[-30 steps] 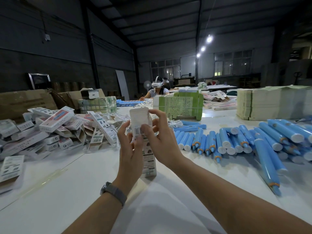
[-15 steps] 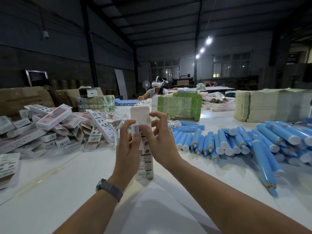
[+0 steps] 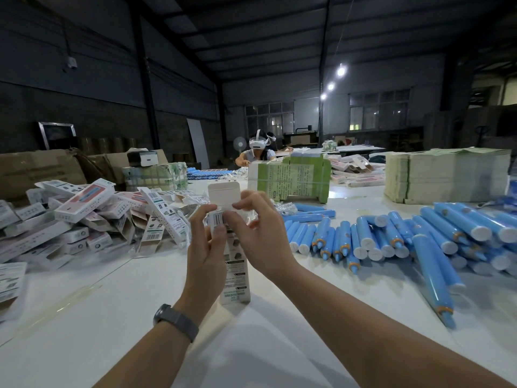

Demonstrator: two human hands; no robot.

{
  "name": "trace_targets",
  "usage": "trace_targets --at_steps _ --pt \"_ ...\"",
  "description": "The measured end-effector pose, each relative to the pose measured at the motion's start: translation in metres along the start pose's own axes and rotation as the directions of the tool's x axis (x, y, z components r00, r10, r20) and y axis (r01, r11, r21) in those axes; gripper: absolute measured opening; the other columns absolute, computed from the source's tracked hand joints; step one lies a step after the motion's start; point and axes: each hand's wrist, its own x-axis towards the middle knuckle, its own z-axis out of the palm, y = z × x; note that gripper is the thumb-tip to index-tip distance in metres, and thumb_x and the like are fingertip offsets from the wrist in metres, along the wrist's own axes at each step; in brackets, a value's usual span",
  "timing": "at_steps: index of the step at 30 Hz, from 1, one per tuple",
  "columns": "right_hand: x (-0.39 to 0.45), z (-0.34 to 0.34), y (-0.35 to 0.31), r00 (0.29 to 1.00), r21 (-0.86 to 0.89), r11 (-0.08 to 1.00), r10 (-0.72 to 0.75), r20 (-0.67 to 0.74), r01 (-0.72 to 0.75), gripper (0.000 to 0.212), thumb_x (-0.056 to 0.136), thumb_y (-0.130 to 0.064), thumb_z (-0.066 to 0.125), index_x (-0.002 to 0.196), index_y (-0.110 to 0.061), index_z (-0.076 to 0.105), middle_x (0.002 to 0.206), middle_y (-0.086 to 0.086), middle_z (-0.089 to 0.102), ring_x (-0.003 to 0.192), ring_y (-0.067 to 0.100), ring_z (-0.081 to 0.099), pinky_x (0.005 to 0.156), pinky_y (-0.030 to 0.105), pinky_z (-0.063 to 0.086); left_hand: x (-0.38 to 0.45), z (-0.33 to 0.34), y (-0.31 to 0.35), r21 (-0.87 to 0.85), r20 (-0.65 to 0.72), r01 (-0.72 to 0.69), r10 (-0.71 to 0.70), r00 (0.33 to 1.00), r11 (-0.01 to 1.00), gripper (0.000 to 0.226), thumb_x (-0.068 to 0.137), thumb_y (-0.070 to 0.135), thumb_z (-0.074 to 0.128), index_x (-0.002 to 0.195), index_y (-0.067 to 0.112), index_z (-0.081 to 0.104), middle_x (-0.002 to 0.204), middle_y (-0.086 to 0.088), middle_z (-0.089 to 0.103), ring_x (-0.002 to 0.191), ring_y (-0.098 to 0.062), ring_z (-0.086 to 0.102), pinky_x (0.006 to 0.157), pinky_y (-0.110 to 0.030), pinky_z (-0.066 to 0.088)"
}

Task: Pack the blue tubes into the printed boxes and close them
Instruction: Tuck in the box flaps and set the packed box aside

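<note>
Box: printed box [image 3: 234, 271], white with barcode, upright on the bench [image 3: 112, 317], top flap raised.
Left grip [image 3: 206, 253]: fingers pinch the box's upper edge.
Right grip [image 3: 258, 232]: pinches the flap.
Tubes: blue tubes [image 3: 391, 236] heaped right.
Change: flap bent lower than before.

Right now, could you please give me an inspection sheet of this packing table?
Surface: white table, bare in front of the arms.
Job's things: one printed box standing upright, top flap open; loose blue tubes heaped to the right.
Clutter: pile of printed boxes to the left; green bundle behind; stacked sheets far right.
Grippers: left hand and right hand both grip the box near its top.
Cables: nothing seen on the table.
Surroundings: dim warehouse; another person wearing a headset sits at the far end.
</note>
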Motion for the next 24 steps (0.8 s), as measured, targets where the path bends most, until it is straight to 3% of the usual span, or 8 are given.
trace_targets --at_steps 3,7,10,13,17,18,21,24 --pt "0.003 -0.001 -0.007 1.000 0.032 0.999 -0.016 0.004 0.016 0.015 0.089 -0.019 0.070 0.084 -0.026 0.059 0.119 -0.015 0.061 0.108 0.011 0.059 0.080 0.032 0.051 0.001 0.000 0.000 -0.007 0.006 0.003 -0.003 1.000 1.000 0.031 0.098 0.030 0.041 0.117 0.053 0.047 0.100 -0.012 0.070 0.085 -0.030 0.070 0.069 -0.050 0.056" --pt "0.000 0.001 -0.009 0.998 0.016 0.998 -0.055 -0.007 0.055 0.021 0.088 -0.013 0.068 0.094 -0.026 0.053 0.097 -0.009 0.065 0.092 0.015 0.061 0.078 0.045 0.053 0.000 0.000 -0.001 -0.022 0.015 -0.004 0.004 1.000 1.000 0.032 0.100 0.028 0.041 0.130 0.037 0.042 0.121 -0.007 0.067 0.108 -0.031 0.067 0.087 -0.053 0.056" --pt "0.001 0.001 -0.010 0.998 0.012 0.998 -0.063 -0.012 0.063 0.034 0.088 -0.016 0.068 0.110 -0.034 0.050 0.098 -0.010 0.063 0.092 0.012 0.060 0.079 0.044 0.052 -0.001 0.001 -0.004 -0.020 0.027 -0.022 0.023 0.999 1.000 0.026 0.106 0.029 0.039 0.129 0.041 0.038 0.117 0.008 0.069 0.104 -0.017 0.069 0.082 -0.036 0.058" --pt "0.002 -0.001 -0.009 0.996 -0.050 0.995 -0.091 0.011 0.092 0.026 0.090 -0.014 0.066 0.115 -0.024 0.065 0.099 -0.009 0.060 0.093 0.010 0.058 0.079 0.042 0.053 0.000 0.003 -0.007 -0.019 0.015 -0.005 0.005 1.000 1.000 0.035 0.100 0.030 0.039 0.130 0.047 0.030 0.110 0.029 0.067 0.098 -0.002 0.068 0.077 -0.022 0.057" --pt "0.002 -0.003 -0.009 0.994 -0.108 0.989 -0.100 0.038 0.103 0.014 0.091 -0.013 0.067 0.102 -0.016 0.074 0.095 -0.011 0.055 0.093 0.011 0.056 0.079 0.035 0.050 0.005 0.001 -0.013 -0.003 0.014 0.002 -0.001 1.000 1.000 0.040 0.107 0.012 0.034 0.128 0.045 0.040 0.097 -0.017 0.065 0.084 -0.029 0.062 0.071 -0.055 0.053" --pt "0.002 -0.003 -0.011 0.995 -0.111 0.989 -0.094 0.038 0.098 0.012 0.090 -0.014 0.068 0.100 -0.016 0.074 0.095 -0.011 0.055 0.093 0.011 0.056 0.080 0.035 0.049 0.005 0.001 -0.014 0.003 0.023 -0.015 0.015 1.000 1.000 0.043 0.107 0.006 0.032 0.127 0.044 0.041 0.094 -0.016 0.064 0.081 -0.027 0.061 0.067 -0.051 0.054" --pt "0.002 -0.003 -0.014 0.997 -0.083 0.994 -0.065 0.048 0.069 0.009 0.089 -0.020 0.068 0.096 -0.016 0.072 0.098 -0.011 0.055 0.097 0.011 0.055 0.084 0.039 0.049 0.005 0.001 -0.015 -0.022 0.039 -0.054 0.055 0.998 0.998 0.051 0.107 -0.002 0.029 0.124 0.044 0.044 0.097 0.012 0.069 0.082 -0.006 0.066 0.066 -0.025 0.057" --pt "0.001 -0.002 -0.015 0.997 -0.043 0.998 -0.040 0.064 0.043 0.013 0.089 -0.027 0.069 0.095 -0.015 0.071 0.103 -0.012 0.057 0.101 0.008 0.056 0.088 0.036 0.049 0.007 0.001 -0.014 -0.044 0.050 -0.016 0.019 0.999 0.999 0.064 0.105 -0.005 0.031 0.119 0.055 0.047 0.100 0.015 0.068 0.088 -0.010 0.066 0.069 -0.027 0.057"
